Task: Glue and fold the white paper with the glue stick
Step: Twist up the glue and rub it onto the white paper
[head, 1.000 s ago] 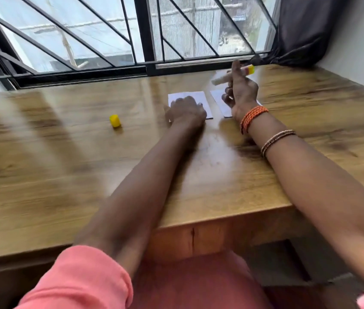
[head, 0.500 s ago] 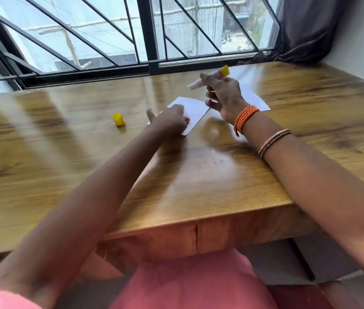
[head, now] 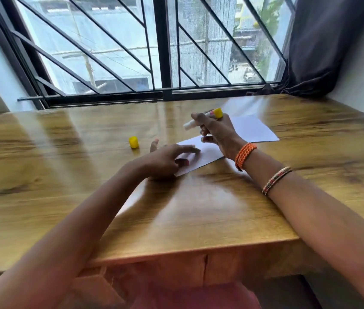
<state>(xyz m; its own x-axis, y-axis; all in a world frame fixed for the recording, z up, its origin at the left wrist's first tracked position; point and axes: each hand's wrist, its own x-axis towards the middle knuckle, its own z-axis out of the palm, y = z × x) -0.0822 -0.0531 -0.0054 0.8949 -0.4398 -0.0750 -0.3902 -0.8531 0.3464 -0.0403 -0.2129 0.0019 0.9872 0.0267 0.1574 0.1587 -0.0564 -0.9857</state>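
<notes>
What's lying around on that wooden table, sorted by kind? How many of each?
White paper sheets: 2, near sheet under the left hand, far sheet behind the right hand
Glue stick: 1, held in the right hand above the table
Yellow cap: 1, standing loose
Total: 4

Two sheets of white paper lie on the table: one (head: 201,157) at the centre of the frame, the other (head: 254,130) to its upper right. One glue stick (head: 201,120), uncapped, sits above centre. One loose yellow cap (head: 133,142) stands left of centre. Two hands: the left hand (head: 167,160) at centre, the right hand (head: 218,132) just right of it. Two bracelets (head: 244,156) on the right forearm. One wooden table (head: 65,175)
</notes>
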